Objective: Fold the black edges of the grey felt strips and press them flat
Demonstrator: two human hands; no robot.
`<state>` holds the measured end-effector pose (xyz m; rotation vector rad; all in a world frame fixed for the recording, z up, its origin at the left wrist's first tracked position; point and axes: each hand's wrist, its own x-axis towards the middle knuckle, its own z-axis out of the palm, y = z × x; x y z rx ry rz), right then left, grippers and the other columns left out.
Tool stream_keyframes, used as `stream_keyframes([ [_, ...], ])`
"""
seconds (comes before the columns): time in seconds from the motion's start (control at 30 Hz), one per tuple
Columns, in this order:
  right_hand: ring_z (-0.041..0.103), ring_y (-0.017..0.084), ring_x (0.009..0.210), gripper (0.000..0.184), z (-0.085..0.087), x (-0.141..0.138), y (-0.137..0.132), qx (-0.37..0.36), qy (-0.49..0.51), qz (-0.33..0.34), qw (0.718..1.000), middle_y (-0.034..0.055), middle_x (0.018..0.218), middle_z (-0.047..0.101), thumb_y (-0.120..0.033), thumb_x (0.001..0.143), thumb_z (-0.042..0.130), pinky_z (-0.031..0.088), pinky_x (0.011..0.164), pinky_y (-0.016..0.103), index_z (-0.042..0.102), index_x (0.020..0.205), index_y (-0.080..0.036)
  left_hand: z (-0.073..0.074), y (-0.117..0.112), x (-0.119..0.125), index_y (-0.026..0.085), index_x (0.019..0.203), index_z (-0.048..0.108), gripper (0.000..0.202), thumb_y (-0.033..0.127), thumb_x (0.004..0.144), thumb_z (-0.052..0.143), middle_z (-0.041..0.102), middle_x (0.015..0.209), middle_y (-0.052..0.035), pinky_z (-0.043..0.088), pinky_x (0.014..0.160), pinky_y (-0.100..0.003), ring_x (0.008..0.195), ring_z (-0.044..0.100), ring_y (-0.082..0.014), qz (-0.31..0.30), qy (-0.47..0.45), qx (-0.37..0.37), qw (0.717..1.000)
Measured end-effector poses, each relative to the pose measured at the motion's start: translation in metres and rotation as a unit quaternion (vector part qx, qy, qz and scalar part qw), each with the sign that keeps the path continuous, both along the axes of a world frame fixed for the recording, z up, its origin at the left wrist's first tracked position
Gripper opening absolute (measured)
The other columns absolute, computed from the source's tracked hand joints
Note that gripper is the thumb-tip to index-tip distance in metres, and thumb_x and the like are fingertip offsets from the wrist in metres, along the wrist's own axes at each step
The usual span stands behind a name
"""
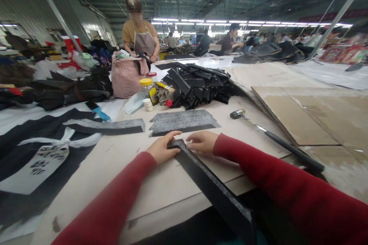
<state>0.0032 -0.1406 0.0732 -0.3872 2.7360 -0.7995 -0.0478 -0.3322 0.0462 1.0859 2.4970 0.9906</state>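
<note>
A long black strip [209, 183] lies on the cardboard-covered table [149, 191], running from between my hands toward me. My left hand [162, 147] curls around the strip's far end from the left. My right hand [201, 141] presses its fingers on the same end from the right. Both arms wear red sleeves. Just beyond my hands lie a flat stack of grey strips [182, 121] and a single grey strip [107, 126].
A hammer [276, 138] lies at the right. A pile of black strips [198, 84], a yellow-lidded jar [147, 88], a face mask [133, 103] and a pink bag [126, 74] stand further back. A person in an apron [140, 36] works behind. Cardboard sheets [313, 111] lie right.
</note>
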Motion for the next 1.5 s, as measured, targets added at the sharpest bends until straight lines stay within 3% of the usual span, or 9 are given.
stream_keyframes([
  [0.1, 0.052, 0.011, 0.062, 0.029, -0.02, -0.021, -0.015, -0.066, 0.022, -0.028, 0.997, 0.0013, 0.072, 0.06, -0.031, 0.072, 0.054, 0.036, 0.054, 0.019, 0.058, 0.094, -0.013, -0.002, 0.002, -0.001, 0.02, 0.115, 0.043, 0.05, 0.023, 0.067, 0.056, 0.057, 0.081, 0.0011, 0.04, 0.071, -0.027, 0.075, 0.054, -0.0155, 0.0, 0.019, 0.005, 1.0],
  [0.23, 0.047, 0.009, 0.057, 0.018, -0.035, -0.03, -0.019, -0.072, 0.069, -0.058, 0.993, -0.0018, 0.064, 0.055, -0.024, 0.069, 0.056, 0.034, 0.051, 0.019, 0.059, 0.083, -0.014, -0.005, -0.004, -0.009, 0.018, 0.105, 0.051, 0.037, 0.021, 0.068, 0.053, 0.058, 0.086, -0.0007, 0.04, 0.069, -0.026, 0.075, 0.052, -0.0148, 0.023, 0.038, 0.002, 0.999],
  [0.37, 0.047, 0.01, 0.06, 0.025, -0.04, -0.033, -0.007, -0.046, 0.144, -0.002, 0.988, 0.0003, 0.071, 0.056, -0.021, 0.069, 0.056, 0.035, 0.055, 0.021, 0.059, 0.093, -0.014, -0.009, -0.01, -0.016, 0.017, 0.095, 0.057, 0.026, 0.019, 0.072, 0.046, 0.055, 0.074, -0.0002, 0.039, 0.06, -0.024, 0.064, 0.049, -0.013, 0.049, 0.063, -0.02, 0.997],
  [0.5, 0.049, 0.013, 0.07, 0.033, -0.043, -0.039, -0.002, -0.025, 0.207, 0.075, 0.975, 0.0053, 0.079, 0.056, -0.029, 0.071, 0.058, 0.038, 0.066, 0.025, 0.059, 0.099, -0.013, -0.012, -0.009, -0.017, 0.017, 0.092, 0.059, 0.024, 0.016, 0.07, 0.047, 0.053, 0.073, -0.0005, 0.039, 0.063, -0.025, 0.068, 0.049, -0.0136, 0.057, 0.109, -0.024, 0.992],
  [0.7, 0.05, 0.014, 0.073, 0.017, -0.046, -0.04, -0.009, -0.025, 0.233, 0.041, 0.971, 0.0046, 0.078, 0.057, -0.018, 0.07, 0.057, 0.037, 0.071, 0.026, 0.062, 0.086, -0.014, -0.01, -0.007, -0.014, 0.016, 0.092, 0.06, 0.024, 0.015, 0.073, 0.044, 0.054, 0.081, -0.003, 0.04, 0.069, -0.027, 0.075, 0.05, -0.0144, 0.052, 0.127, -0.017, 0.99],
  [1.13, 0.05, 0.014, 0.079, 0.018, -0.047, -0.04, -0.009, -0.051, 0.244, 0.069, 0.966, 0.0034, 0.08, 0.056, -0.011, 0.069, 0.055, 0.037, 0.077, 0.027, 0.063, 0.083, -0.016, -0.018, -0.004, -0.016, 0.018, 0.079, 0.061, 0.018, 0.011, 0.073, 0.045, 0.054, 0.079, -0.0013, 0.04, 0.07, -0.026, 0.076, 0.05, -0.0137, 0.047, 0.172, 0.007, 0.984],
  [1.37, 0.047, 0.016, 0.08, 0.018, -0.039, -0.033, -0.011, 0.041, 0.269, 0.114, 0.956, 0.0073, 0.087, 0.056, -0.015, 0.077, 0.047, 0.038, 0.075, 0.029, 0.063, 0.085, -0.015, -0.003, -0.008, -0.009, 0.02, 0.091, 0.06, 0.026, 0.011, 0.08, 0.039, 0.056, 0.087, -0.0036, 0.04, 0.073, -0.029, 0.08, 0.047, -0.016, -0.053, 0.26, -0.121, 0.957],
  [1.5, 0.045, 0.017, 0.08, 0.022, -0.034, -0.027, -0.012, 0.086, 0.272, 0.135, 0.949, 0.0078, 0.09, 0.056, -0.014, 0.077, 0.045, 0.038, 0.074, 0.029, 0.062, 0.089, -0.015, 0.007, -0.012, -0.004, 0.02, 0.092, 0.06, 0.026, 0.013, 0.081, 0.038, 0.056, 0.088, -0.0049, 0.041, 0.074, -0.031, 0.081, 0.047, -0.0171, -0.066, 0.288, -0.17, 0.94],
])
